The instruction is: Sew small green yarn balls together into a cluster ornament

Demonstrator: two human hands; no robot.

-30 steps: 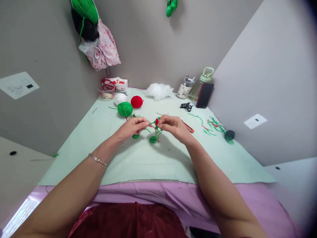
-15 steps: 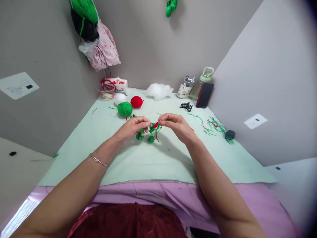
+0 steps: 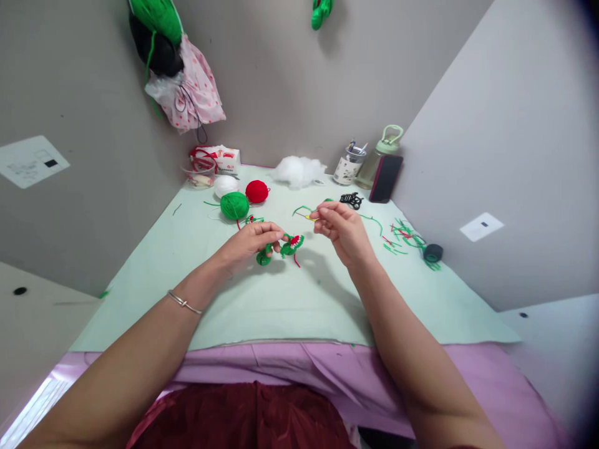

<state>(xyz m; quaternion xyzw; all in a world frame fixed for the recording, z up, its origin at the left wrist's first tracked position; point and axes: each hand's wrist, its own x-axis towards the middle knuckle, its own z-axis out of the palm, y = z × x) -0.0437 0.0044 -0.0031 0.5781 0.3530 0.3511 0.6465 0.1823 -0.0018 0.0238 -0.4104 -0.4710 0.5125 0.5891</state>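
My left hand (image 3: 255, 242) pinches a small green crocheted piece (image 3: 286, 248) above the mat. One part of it is red with a white edge, and a short red yarn tail (image 3: 296, 260) hangs down. A rounded green part (image 3: 263, 257) dangles under my left fingers. To the right, apart from the piece, my right hand (image 3: 339, 227) grips what looks like a crochet hook (image 3: 309, 217) with a yellow handle and thin metal shaft. Green yarn (image 3: 302, 209) loops near its tip. My right fingers partly hide the handle.
Green (image 3: 234, 206), red (image 3: 257, 191) and white (image 3: 226, 186) yarn balls sit at the back left of the pale mat (image 3: 281, 305). White stuffing (image 3: 298, 171), a pen cup (image 3: 349, 167), bottle (image 3: 374, 163), phone (image 3: 386, 179), black claw clip (image 3: 350, 200), yarn scraps (image 3: 403, 234) and black roll (image 3: 433, 252) lie farther off.
My right hand has moved right and slightly up, away from the crocheted piece, and the yellow handle now shows. The red and white part is in clearer view. My left hand has barely moved.
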